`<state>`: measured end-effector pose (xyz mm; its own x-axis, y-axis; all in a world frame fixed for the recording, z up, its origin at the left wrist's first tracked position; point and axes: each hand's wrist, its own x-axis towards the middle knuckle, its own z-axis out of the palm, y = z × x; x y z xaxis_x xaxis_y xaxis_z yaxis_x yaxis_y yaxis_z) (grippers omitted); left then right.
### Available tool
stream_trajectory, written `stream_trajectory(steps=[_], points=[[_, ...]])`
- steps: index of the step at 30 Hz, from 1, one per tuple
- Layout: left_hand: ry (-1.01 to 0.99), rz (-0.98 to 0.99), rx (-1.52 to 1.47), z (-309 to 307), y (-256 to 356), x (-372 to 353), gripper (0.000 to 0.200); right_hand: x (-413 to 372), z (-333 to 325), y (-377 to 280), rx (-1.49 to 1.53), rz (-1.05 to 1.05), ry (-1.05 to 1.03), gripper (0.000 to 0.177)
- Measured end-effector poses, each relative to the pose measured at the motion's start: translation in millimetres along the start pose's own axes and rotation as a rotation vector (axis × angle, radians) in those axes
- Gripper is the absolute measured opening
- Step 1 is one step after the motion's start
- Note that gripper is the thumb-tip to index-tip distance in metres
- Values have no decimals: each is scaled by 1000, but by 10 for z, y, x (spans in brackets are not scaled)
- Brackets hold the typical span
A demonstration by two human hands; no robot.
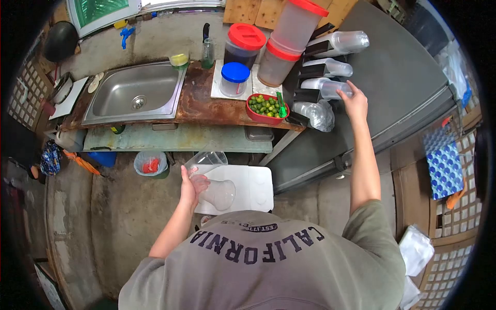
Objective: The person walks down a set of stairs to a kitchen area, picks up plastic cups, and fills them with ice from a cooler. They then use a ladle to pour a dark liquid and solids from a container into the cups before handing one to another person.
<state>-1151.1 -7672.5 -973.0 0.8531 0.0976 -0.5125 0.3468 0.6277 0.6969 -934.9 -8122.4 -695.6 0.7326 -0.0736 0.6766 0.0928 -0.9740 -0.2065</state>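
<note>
My left hand (192, 187) is closed around clear plastic cups (207, 159), their see-through walls showing over the white lid below. How many it holds is hard to make out. On the right, my right hand (355, 101) reaches to a cup dispenser and pinches the end of a stack of clear plastic cups (329, 89) lying sideways in a black holder (307, 95). More cup stacks (330, 67) sit in holders above it. Below it, clear dome-shaped lids (316, 114) rest in another holder.
A steel sink (137, 93) is set in the worn counter. Red-lidded tubs (245, 41), a blue-lidded jar (234, 80) and a red bowl of small green citrus (264, 109) stand near the dispenser. Under my left hand is a white cooler-like box (256, 188); a lined bin (151, 164) stands leftward.
</note>
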Motion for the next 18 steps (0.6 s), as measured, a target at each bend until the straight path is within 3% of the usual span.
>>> stream_trajectory(steps=[2,5,18], points=[[-20,-3,12,2,9,26,73,10,6,59,63,-64,50,54],[-35,-17,4,52,19,-14,74,34,28,100,39,-97,-41,52],[-132,-88,-108,385,130,96,76,21,-594,-81,55,31,127,46]])
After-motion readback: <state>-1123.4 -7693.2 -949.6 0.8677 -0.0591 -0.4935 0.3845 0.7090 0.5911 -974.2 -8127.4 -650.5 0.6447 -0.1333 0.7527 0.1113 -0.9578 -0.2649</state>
